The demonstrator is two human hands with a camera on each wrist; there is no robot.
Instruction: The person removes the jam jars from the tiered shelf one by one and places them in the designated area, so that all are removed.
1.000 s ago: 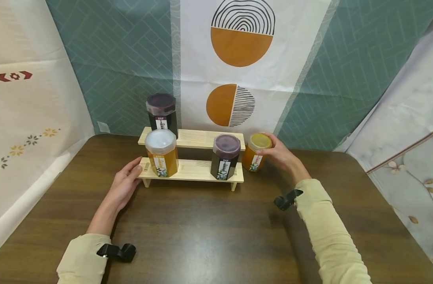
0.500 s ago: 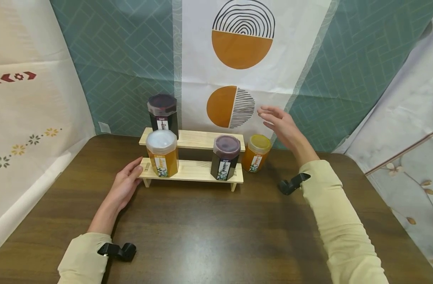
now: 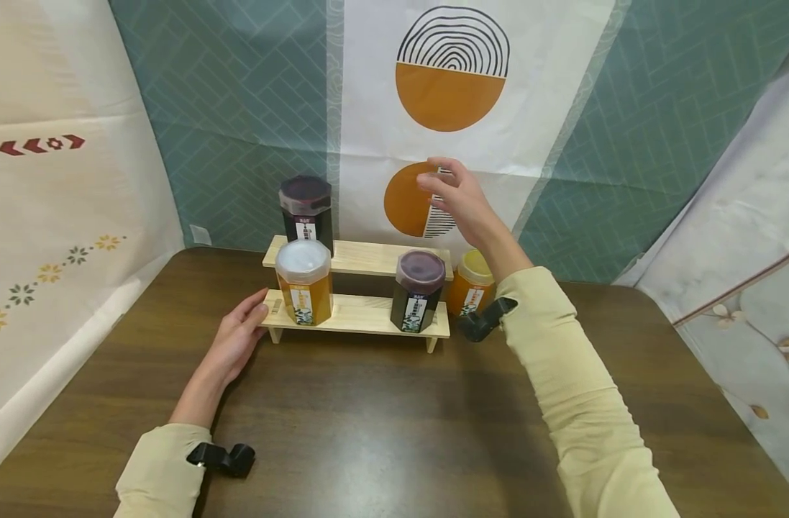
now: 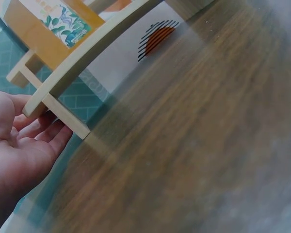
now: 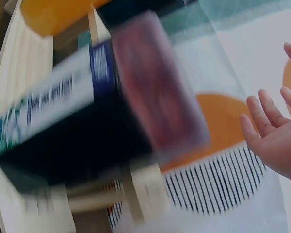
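A two-tier pale wooden rack (image 3: 362,313) stands against the back of the table. My left hand (image 3: 237,337) holds the left end of its lower tier; in the left wrist view the thumb lies at the board's end (image 4: 34,104) with the fingers curled beneath. Above the right side of the rack, my right hand (image 3: 464,201) hovers with loosely spread fingers, touching nothing. On the lower tier stand an amber jar (image 3: 311,295) at left and a dark jar (image 3: 415,298) with a purple lid at right. Another dark jar (image 3: 307,216) occupies the upper tier's left end.
An orange jar (image 3: 468,284) with a yellow lid stands on the table just right of the rack, partly covered by my right forearm. Patterned cloth (image 3: 252,108) hangs behind the brown table (image 3: 362,417).
My right hand has let go of the yellow-lidded jar, risen, and moved left over the rack. The left hand keeps its place on the rack. The view has shifted slightly.
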